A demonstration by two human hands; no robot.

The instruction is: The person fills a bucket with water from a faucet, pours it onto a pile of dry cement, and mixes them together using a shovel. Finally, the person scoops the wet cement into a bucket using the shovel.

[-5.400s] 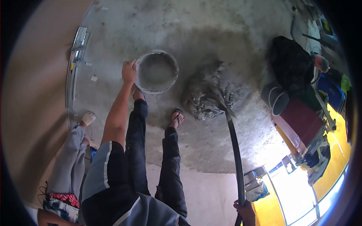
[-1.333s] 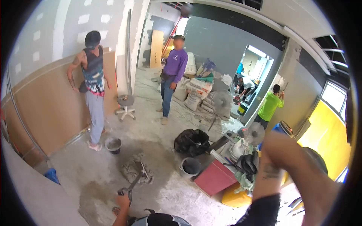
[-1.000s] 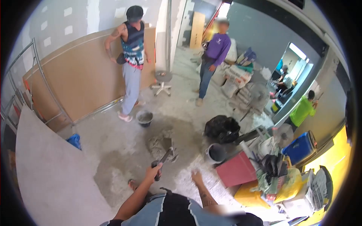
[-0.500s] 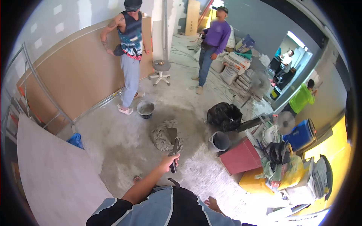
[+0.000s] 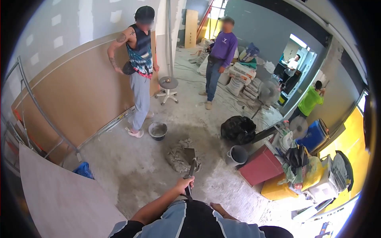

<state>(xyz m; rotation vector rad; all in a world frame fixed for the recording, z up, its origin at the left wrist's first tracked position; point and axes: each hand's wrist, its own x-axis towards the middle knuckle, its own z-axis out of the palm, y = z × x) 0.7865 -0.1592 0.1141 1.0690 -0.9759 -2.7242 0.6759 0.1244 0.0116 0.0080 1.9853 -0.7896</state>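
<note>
My left hand (image 5: 185, 185) is closed around the shaft of a shovel (image 5: 191, 168), which points away from me. Its flat square blade (image 5: 189, 153) rests at a heap of wet grey mortar (image 5: 177, 155) on the concrete floor. My right hand (image 5: 216, 207) is low beside my body, apart from the shovel; its fingers are too small and partly hidden to read. Just beyond the heap stands a black bucket (image 5: 158, 131) with grey material inside. To the right of the mortar is a grey bucket (image 5: 237, 155).
Two people (image 5: 141, 71) (image 5: 220, 59) stand ahead; another in green (image 5: 310, 102) faces the right wall. A black bag (image 5: 238, 130), red box (image 5: 262, 164) and piled bags line the right. A pale board (image 5: 59, 194) and metal frame (image 5: 43, 115) stand left; a stool (image 5: 168, 84) is behind.
My view has tilted up slightly. The shovel handle has come closer to my body, still in my left hand. My right hand has moved inward from the side, toward my waist.
</note>
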